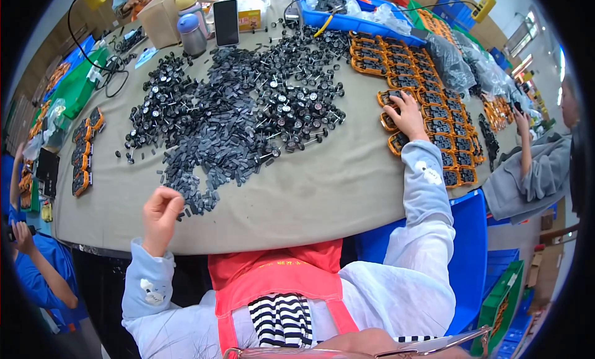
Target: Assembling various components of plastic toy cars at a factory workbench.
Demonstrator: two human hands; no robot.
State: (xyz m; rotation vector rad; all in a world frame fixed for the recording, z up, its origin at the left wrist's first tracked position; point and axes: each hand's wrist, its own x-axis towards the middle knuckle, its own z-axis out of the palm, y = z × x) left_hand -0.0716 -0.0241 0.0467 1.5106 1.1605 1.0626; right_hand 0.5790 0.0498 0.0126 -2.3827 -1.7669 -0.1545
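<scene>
My left hand (pixel 162 218) hovers over the near edge of the table, fingers pinched together; whatever they may hold is hidden. Just beyond it spreads a pile of small flat dark-grey pieces (pixel 214 151). My right hand (pixel 407 116) reaches to the rows at the right, its fingers curled over an orange-and-black toy car chassis (pixel 387 97) at the left edge of those rows. Many more such chassis (pixel 441 126) lie side by side there. Black wheels on metal axles (pixel 304 108) are heaped around the grey pieces.
Several orange chassis (pixel 82 167) stand at the table's left. A phone (pixel 226 23), a flask (pixel 191 34) and a blue tray (pixel 356 26) with plastic bags are at the back. A person in grey (pixel 536 167) works at the right, another in blue (pixel 49 275) at the left.
</scene>
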